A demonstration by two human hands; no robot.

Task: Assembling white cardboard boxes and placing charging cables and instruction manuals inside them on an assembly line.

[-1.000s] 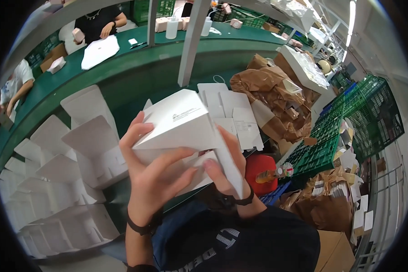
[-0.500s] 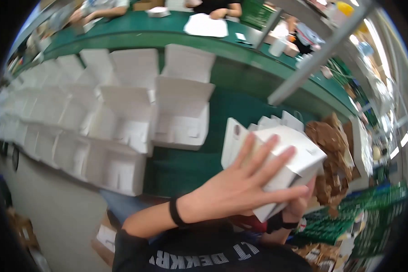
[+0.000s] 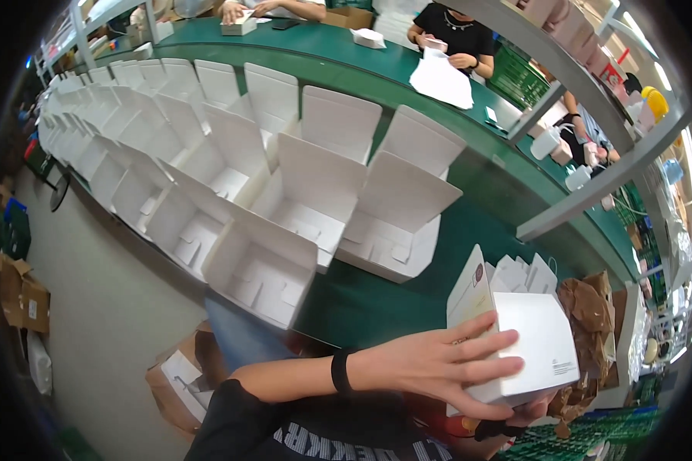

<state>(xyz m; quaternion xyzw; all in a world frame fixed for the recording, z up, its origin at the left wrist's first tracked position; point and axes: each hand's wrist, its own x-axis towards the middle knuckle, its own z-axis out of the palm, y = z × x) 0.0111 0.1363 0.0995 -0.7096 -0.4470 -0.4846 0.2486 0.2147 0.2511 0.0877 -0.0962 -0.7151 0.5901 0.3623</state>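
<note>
In front of me on the right, I hold a white cardboard box [image 3: 536,338] with its lid flap [image 3: 470,290] standing up. My left hand [image 3: 469,367] lies across its near side, fingers spread over the white panel and thumb by the lower edge. Under the box's bottom corner is my right hand [image 3: 532,411], mostly hidden by the box; its visible fingers curl against the cardboard. Just behind the held box, several folded white cardboard pieces [image 3: 524,275] stick up.
Rows of open white boxes [image 3: 263,276] fill the green table [image 3: 353,303] to the left. A grey metal post [image 3: 584,184] slants up at right, near crumpled brown paper [image 3: 589,323]. Across the far bench, people handle small items. A brown carton [image 3: 180,384] sits on the floor.
My view has swung left, so more open boxes show. The held box has turned from a tilted pose, and its plain side now faces up under my left hand.
</note>
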